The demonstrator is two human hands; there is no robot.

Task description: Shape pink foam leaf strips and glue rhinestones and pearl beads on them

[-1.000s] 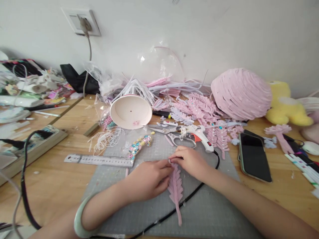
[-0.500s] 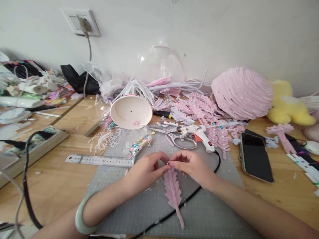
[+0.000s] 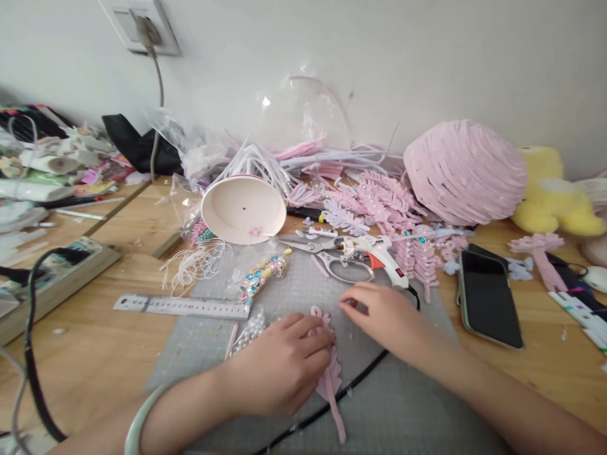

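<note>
A pink fuzzy pipe-cleaner leaf (image 3: 331, 373) lies on the grey cutting mat, its thin stem toward me. My left hand (image 3: 289, 360) curls over the leaf's left side, its fingertips closed at the leaf and partly hidden. Up and to the right, my right hand (image 3: 379, 313) is held apart from the leaf, with thumb and forefinger drawn together. Whatever is in that pinch is too small to make out. Beside my left wrist is a clear bag of pearl beads (image 3: 253, 328).
Scissors (image 3: 351, 268) and a white glue gun (image 3: 391, 265) lie beyond my hands, the gun's black cord crossing the mat. A steel ruler (image 3: 180, 305), coloured gems (image 3: 260, 278) and a white bowl (image 3: 244, 208) are leftward. A phone (image 3: 490, 300) lies right.
My hands, earlier pinched together over a small shiny piece at the leaf's top, have parted. The left moved down onto the leaf; the right drew slightly away. The bead bag is now uncovered.
</note>
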